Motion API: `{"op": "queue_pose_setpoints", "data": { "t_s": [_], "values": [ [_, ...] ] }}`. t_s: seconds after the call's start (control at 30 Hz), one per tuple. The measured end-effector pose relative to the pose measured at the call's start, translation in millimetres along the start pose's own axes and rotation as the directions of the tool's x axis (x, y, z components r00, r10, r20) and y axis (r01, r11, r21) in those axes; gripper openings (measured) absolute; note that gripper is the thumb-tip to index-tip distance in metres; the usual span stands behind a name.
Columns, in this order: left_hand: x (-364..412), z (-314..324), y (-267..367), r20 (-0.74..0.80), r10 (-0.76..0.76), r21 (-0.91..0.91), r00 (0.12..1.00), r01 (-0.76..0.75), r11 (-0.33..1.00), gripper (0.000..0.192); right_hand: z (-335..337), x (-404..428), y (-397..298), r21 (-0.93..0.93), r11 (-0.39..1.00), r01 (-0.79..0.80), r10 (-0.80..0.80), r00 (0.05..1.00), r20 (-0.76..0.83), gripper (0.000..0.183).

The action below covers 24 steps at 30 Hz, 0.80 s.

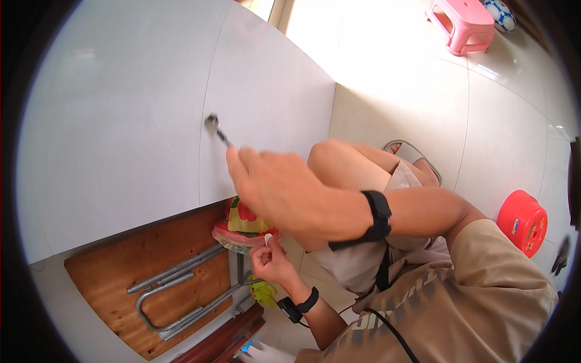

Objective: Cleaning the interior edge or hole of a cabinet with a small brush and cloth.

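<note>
My right hand (277, 186), blurred and wearing a black wrist strap, grips a slim dark rod-like tool (222, 135). The tool's far end meets a small round metal fitting (211, 120) on a glossy white panel (258, 90), beside a thin seam. I cannot tell exactly what the tool or fitting is. Below it, my left hand (271, 263) pinches a small white piece (268, 237) between thumb and fingers. A colourful bag or cloth (243, 227) in red and yellow lies just behind that hand, partly hidden by my right hand.
A folded wooden table (181, 258) with grey metal legs (181, 317) leans at lower left. Near it are a yellow-green item (262, 291) and a dark red wooden piece (222, 333). On the tiled floor stand a pink stool (470, 18), a blue-white ball (500, 16) and a red plastic stool (522, 222).
</note>
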<state>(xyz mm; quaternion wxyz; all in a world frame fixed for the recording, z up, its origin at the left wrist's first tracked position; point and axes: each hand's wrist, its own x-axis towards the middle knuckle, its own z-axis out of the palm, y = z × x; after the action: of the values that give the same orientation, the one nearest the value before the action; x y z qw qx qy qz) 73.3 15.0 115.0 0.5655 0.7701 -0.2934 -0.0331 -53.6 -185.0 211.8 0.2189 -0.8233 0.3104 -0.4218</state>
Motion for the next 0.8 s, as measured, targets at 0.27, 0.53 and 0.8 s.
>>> {"op": "queue_pose_setpoints", "data": {
  "t_s": [0.27,0.53,0.8],
  "values": [
    [-3.2,-1.3,-5.1,0.027,-0.037,-0.034,0.999,0.038,0.999,0.028,-21.3,14.3,10.7,-0.010,1.000,0.006,-0.006,1.000,0.004,0.030],
    [-2.1,-7.4,-5.6,0.015,-0.008,-0.043,1.000,0.008,0.999,0.029,-15.1,27.8,28.9,-0.019,1.000,0.018,-0.018,1.000,-0.008,0.015],
    [-5.4,-5.1,-12.1,0.009,-0.060,-0.073,0.998,0.061,0.995,0.029,-28.8,16.3,7.5,0.011,1.000,-0.026,0.025,0.997,0.075,0.042]
  ]
}}
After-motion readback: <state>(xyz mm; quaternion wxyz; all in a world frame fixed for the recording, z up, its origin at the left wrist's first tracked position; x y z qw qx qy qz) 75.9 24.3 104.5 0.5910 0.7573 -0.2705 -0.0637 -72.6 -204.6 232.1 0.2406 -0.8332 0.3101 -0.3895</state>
